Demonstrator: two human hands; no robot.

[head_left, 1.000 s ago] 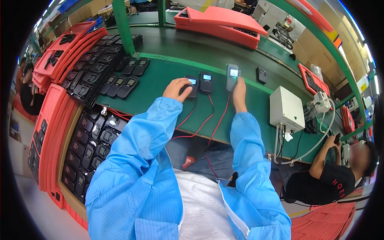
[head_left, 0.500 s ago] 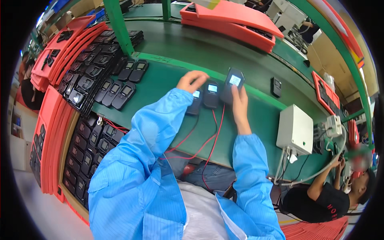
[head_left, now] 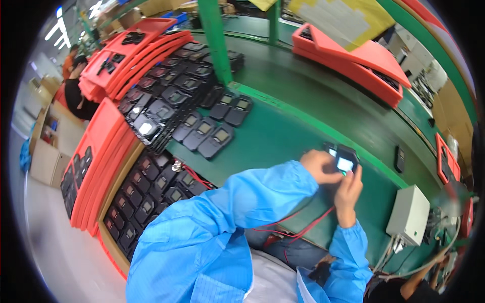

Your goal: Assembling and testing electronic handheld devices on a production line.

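A black handheld device [head_left: 348,153] with a lit white screen is gripped in my right hand [head_left: 348,195], thumb on its front just below the screen. My left hand [head_left: 319,167] is closed at its left edge, fingers curled and thumb against the lower side; its fingertips are partly hidden. Just behind, a second lit screen [head_left: 332,151] shows beside the left fingers, with most of its body covered. Red wires [head_left: 314,222] run over the bench edge below my hands. Several similar devices [head_left: 214,142] with unlit screens lie in rows on the green bench to the left.
Stacked black trays [head_left: 161,108] of devices and red foam trays [head_left: 96,166] fill the left side. A green post [head_left: 214,45] rises from the bench. At right stand a white box [head_left: 408,214] with cables and a lone device [head_left: 399,158]. A co-worker's arm [head_left: 417,285] shows lower right.
The view has swung left, so the bench things sit farther right. My left hand has come from above the bench devices to the device in my right hand, whose screen remains lit.
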